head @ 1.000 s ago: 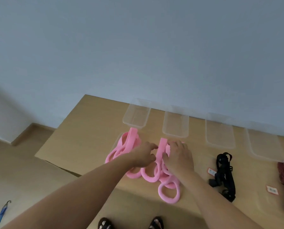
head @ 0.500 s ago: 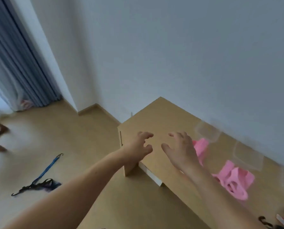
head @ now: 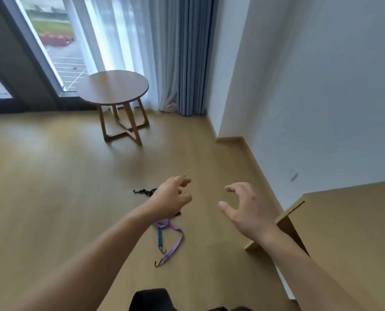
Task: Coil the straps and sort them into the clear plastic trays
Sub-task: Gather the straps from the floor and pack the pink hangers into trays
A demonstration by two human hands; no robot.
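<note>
As the view swung floorward, left hand (head: 169, 198) now hovers over straps (head: 162, 223).

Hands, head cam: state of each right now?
Left hand: open, fingers loosely curled, holding nothing.
Right hand: open, fingers loosely curled, holding nothing.

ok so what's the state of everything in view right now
left hand, grip open, empty
right hand, grip open, empty
purple strap, loose on floor, uncoiled
blue strap, on floor, uncoiled
black strap, on floor, partly hidden by left hand
</note>
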